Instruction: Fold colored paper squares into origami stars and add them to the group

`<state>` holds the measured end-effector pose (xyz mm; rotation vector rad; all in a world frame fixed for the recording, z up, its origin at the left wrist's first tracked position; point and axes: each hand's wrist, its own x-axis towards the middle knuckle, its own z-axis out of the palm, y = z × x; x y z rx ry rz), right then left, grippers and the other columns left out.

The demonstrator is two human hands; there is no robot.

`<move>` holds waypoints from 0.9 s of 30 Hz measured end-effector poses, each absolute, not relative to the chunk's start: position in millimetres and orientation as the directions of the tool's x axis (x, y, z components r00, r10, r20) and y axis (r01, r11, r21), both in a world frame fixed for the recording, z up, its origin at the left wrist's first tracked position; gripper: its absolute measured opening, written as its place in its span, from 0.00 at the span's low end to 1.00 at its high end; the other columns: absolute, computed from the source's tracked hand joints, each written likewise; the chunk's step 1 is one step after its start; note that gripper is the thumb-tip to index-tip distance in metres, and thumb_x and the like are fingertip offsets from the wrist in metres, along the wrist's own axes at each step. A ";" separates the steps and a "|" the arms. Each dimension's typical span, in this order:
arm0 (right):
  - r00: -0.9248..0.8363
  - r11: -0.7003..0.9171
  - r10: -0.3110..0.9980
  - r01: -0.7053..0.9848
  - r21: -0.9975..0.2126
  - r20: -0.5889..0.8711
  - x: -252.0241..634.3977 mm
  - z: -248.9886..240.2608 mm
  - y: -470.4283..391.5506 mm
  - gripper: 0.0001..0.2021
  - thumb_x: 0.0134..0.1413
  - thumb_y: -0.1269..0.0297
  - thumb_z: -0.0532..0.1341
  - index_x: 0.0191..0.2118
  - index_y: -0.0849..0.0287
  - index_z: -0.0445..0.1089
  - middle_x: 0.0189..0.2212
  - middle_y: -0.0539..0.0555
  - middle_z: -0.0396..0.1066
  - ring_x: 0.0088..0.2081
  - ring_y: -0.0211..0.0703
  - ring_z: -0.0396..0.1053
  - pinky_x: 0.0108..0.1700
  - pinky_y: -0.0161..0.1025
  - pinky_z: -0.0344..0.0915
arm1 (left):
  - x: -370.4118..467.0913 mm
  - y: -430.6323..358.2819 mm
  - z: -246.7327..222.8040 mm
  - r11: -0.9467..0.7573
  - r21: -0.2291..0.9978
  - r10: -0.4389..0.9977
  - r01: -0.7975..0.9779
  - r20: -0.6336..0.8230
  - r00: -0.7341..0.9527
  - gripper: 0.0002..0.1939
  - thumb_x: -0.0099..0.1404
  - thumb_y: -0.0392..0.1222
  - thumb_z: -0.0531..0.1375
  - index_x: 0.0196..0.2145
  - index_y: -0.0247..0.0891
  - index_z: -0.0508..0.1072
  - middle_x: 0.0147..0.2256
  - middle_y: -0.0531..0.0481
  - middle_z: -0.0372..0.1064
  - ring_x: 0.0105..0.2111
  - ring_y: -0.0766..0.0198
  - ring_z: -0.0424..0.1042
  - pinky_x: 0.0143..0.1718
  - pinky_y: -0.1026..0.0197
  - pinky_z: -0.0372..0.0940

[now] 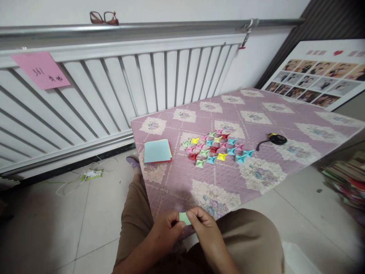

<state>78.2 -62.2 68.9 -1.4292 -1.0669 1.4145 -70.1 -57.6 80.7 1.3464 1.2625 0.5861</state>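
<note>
Green paper (pixel 184 218) pinched between left hand (pixel 167 231) and right hand (pixel 205 228), both hands holding it.

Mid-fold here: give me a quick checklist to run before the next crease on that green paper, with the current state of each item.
1. Both hands on the piece: ok. The left hand and right hand pinch the small green paper from either side.
2. Paper edges lined up: cannot tell; fingers cover most of it.
3. Working over a surface: not ok. The paper is held above the lap, off the quilted table.
4. Spare sheets within view: ok. The paper stack lies at the table's left edge.
5. Finished folded stars apart from the hands: ok, grouped mid-table.
6. Black tape measure apart from the stars: ok, it lies to their right.
</note>
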 end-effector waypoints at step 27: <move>-0.014 -0.311 0.950 0.039 -0.950 -0.312 74.1 46.2 -58.3 0.17 0.49 0.47 0.59 0.26 0.57 0.65 0.21 0.47 0.63 0.25 0.39 0.61 0.27 0.34 0.59 | -61.9 -57.6 59.4 0.269 0.899 0.910 0.346 -0.355 0.214 0.13 0.61 0.45 0.50 0.27 0.35 0.69 0.23 0.54 0.65 0.25 0.65 0.63 0.28 0.63 0.56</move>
